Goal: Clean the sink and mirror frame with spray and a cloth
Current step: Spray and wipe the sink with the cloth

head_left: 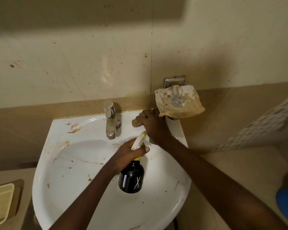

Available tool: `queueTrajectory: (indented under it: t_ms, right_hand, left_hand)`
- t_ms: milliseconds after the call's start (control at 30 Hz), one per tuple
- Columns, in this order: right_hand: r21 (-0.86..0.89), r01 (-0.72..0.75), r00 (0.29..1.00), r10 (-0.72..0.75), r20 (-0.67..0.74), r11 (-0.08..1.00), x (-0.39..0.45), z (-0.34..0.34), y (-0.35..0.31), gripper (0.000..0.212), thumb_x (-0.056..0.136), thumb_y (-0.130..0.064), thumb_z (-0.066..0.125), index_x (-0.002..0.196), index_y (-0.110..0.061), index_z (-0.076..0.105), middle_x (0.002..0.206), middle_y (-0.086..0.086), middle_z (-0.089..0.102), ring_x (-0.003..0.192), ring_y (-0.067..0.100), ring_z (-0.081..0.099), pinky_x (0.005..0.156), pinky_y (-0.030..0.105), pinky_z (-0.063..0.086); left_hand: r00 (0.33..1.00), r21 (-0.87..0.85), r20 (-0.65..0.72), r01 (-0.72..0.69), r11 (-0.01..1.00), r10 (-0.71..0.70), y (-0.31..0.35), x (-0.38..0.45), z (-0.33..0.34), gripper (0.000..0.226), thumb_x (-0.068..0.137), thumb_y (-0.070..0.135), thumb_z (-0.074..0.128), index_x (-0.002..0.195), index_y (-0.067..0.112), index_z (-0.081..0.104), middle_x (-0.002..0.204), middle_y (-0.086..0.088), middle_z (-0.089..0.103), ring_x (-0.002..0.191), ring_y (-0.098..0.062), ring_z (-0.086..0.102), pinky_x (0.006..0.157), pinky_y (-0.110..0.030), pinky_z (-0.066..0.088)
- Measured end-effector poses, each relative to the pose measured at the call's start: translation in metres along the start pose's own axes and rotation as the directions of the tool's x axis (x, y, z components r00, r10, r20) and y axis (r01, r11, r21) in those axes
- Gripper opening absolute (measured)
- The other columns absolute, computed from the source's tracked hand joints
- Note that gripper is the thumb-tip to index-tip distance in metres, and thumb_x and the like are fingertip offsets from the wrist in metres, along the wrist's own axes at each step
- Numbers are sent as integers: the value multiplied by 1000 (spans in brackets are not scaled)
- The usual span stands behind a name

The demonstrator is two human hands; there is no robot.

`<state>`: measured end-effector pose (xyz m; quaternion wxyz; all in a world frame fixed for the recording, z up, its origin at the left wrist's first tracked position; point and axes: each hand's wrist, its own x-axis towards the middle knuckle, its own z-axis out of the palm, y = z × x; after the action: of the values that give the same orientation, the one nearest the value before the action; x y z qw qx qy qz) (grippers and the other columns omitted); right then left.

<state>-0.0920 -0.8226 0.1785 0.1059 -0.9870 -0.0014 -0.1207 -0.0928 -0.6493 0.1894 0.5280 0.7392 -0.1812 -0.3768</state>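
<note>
A white sink (70,176) with brown stains along its left rim and bowl fills the middle of the view. My left hand (130,151) grips the cream trigger head of a black spray bottle (131,180), which hangs over the bowl with its nozzle toward the back right. My right hand (152,126) presses a small stained cloth wad (136,122) on the sink's back right ledge, just right of the chrome tap (110,120). The mirror frame is out of view.
A stained cloth or paper (178,102) drapes over a metal wall holder (174,81) right of the sink. A cream soap dish (0,201) sits at lower left. A white perforated basket (264,123) and a blue object (287,205) are at the right.
</note>
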Motion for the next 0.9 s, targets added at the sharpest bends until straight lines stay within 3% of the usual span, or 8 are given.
queueTrajectory:
  t_ms: [100,167,233,300,400,567,767,900]
  right_hand:
    - [-7,137,989,-137,61,991,-47,-14,27,45,60,-10,73,101,-24,62,101,2,57,93,23,50,70,37,43]
    - [-66,158,978,-147,147,985,-82,-25,42,60,50,-12,70,105,-31,58,110,-1,55,95,25,49,71,39,44]
    - [-85,124,975,-105,193,989,-92,-24,43,59,55,-10,67,109,-31,56,113,-1,56,96,30,50,72,41,46]
    - [-117,51,979,-26,205,992,-80,-19,38,61,59,-7,70,112,-31,53,114,-1,54,98,30,50,73,43,47]
    - [-126,7,985,15,173,992,-74,-17,36,62,60,-10,73,111,-36,49,113,-7,51,102,25,48,79,43,46]
    - [-17,39,984,-35,177,999,-136,-34,35,74,37,-8,74,107,-30,58,112,-5,54,98,20,51,83,38,44]
    - [-52,-87,990,92,110,995,-106,-25,26,52,61,-10,69,108,-30,59,116,0,55,103,30,52,77,43,46]
    - [-74,-12,996,18,89,997,-125,-25,30,55,53,-9,77,103,-27,61,110,0,58,97,26,56,78,41,45]
  left_hand:
    - [999,14,39,10,1000,-10,-4,-3,-2,54,65,53,69,89,5,61,81,-5,64,81,-14,62,83,-36,49]
    - [998,52,59,10,999,-13,-6,-2,0,56,64,55,70,89,6,61,80,-6,62,80,-17,61,85,-42,51]
    - [996,88,85,-1,996,-6,-7,-1,2,52,65,55,72,89,10,63,81,-10,63,79,-17,61,85,-44,52]
    - [994,116,105,0,993,-13,-5,2,3,47,63,57,71,88,19,66,85,-8,66,80,-14,63,82,-39,53]
    - [994,169,108,-10,986,-9,0,6,4,44,64,59,68,78,18,62,71,6,60,68,-9,57,73,-28,45]
    - [991,126,129,12,992,-29,9,11,-1,47,71,51,69,91,8,63,81,-2,62,76,-12,59,78,-27,45]
    - [1000,115,18,-6,993,4,18,22,8,25,83,33,74,81,12,61,78,-6,65,72,-14,64,70,-22,51]
    - [994,85,101,34,996,-43,25,25,10,59,68,53,71,97,2,63,87,-10,66,81,-17,63,81,-33,50]
